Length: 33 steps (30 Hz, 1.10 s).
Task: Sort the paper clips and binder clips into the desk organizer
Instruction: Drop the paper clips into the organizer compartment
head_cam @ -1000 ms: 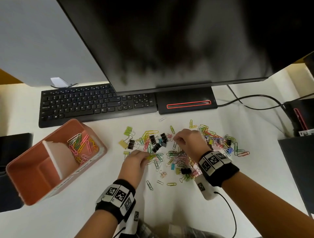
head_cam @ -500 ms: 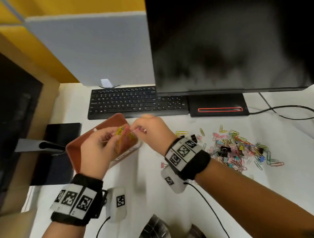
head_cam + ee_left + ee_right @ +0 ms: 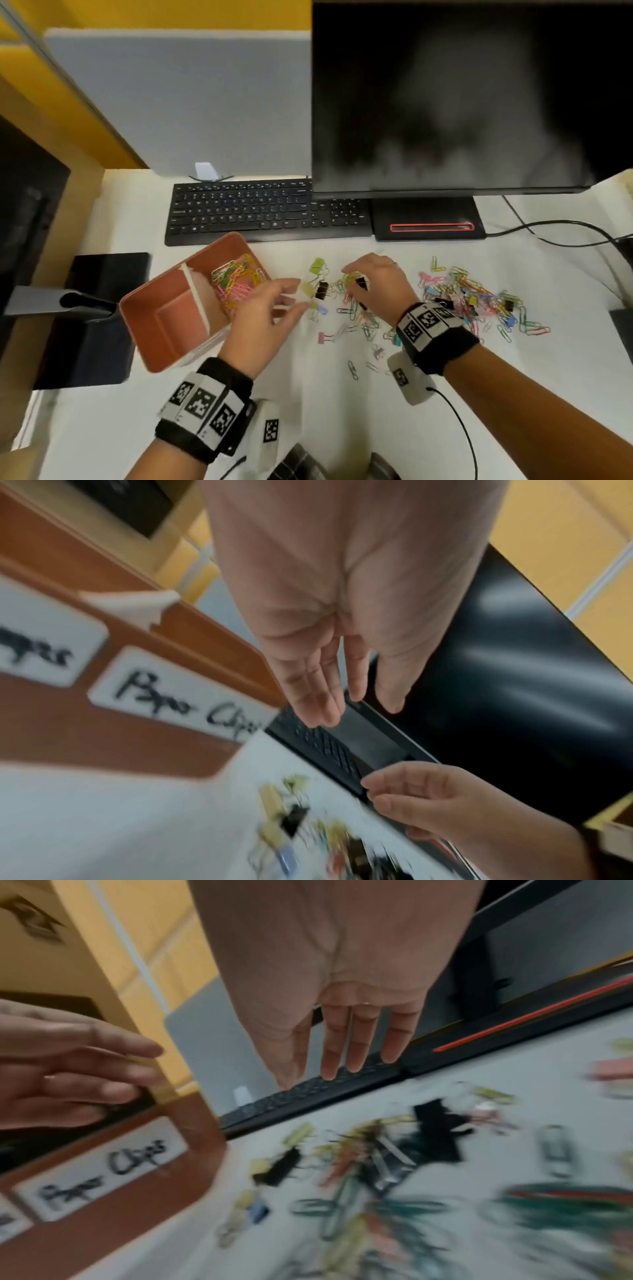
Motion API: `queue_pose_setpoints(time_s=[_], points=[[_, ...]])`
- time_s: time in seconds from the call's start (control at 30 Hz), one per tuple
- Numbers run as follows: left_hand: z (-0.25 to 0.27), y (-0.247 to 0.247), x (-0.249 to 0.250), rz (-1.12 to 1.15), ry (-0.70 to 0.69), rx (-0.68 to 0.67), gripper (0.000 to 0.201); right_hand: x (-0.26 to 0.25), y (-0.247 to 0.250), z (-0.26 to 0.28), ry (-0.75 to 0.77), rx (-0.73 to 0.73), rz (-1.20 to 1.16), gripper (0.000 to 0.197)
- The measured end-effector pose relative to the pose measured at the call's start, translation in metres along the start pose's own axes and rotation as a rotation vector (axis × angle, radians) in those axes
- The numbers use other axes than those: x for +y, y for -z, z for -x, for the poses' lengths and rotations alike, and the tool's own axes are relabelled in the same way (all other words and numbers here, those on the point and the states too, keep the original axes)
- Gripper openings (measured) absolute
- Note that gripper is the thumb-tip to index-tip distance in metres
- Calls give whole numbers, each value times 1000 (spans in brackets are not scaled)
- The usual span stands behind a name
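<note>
The left hand [image 3: 260, 318] hangs in the air with its fingers [image 3: 308, 693] straight and a little apart, and it holds nothing. Just behind its knuckles sits the orange plastic desk organizer [image 3: 161, 329], a box with a white wall down the middle. The far part of the box, the one past the left thumb side, holds a small heap of bright wire paper clips [image 3: 236, 281]. The near part looks bare inside. On the box's front wall, a white label with black writing [image 3: 103, 1169] reads "Paper Clips".

The right hand [image 3: 375, 287] is over the white desk [image 3: 102, 428], palm down. Its fingers [image 3: 356, 1042] are straight and a little apart too, with nothing in them. Right under and beside its fingertips lie a black metal binder clip [image 3: 361, 283] and a yellow one [image 3: 317, 265]. Another black binder clip [image 3: 321, 290] lies between the two hands, close to the left fingertips.

Past the right wrist, on the little-finger side, a big loose pile of mixed coloured clips [image 3: 476, 301] spreads over the desk. A pink binder clip [image 3: 323, 337] lies nearer the person, below the left fingertips.

Far beyond both sets of fingertips are a black keyboard [image 3: 267, 212] and a dark monitor [image 3: 472, 96].
</note>
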<state>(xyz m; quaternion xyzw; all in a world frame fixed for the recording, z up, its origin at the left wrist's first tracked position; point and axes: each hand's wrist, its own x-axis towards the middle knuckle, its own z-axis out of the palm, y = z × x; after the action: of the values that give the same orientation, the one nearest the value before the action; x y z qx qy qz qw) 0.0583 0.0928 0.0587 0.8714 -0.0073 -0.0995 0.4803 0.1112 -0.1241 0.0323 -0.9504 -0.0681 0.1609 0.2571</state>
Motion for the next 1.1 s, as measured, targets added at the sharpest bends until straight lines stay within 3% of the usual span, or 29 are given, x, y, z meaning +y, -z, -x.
queue_pose_setpoints(time_s=[0.17,0.27,0.37,0.47,0.6,0.7,0.87,0.93,1.1], points=[[-11,-63,2,-46,113,-192,50,36,5,9,-35,-265,204,25],[-17,-90,-4,-160,129,-256,66,53,7,22,-61,-262,243,25],[-26,-105,-6,-182,136,-250,76,61,13,22,-66,-161,216,22],[-37,-112,-10,-236,155,-238,89,53,15,3,-1,-128,167,39],[-53,-117,-12,-327,207,-226,105,37,6,-33,79,-287,168,64],[-58,-120,-10,-424,218,-181,92,36,-2,-45,111,-380,229,63],[-59,-124,-21,-399,109,-97,38,43,-8,-39,161,-333,176,26],[-59,-124,-27,-366,51,-62,22,48,-11,-35,152,-349,205,21],[-63,-122,-33,-399,-46,-70,13,59,-16,-30,75,-356,205,20]])
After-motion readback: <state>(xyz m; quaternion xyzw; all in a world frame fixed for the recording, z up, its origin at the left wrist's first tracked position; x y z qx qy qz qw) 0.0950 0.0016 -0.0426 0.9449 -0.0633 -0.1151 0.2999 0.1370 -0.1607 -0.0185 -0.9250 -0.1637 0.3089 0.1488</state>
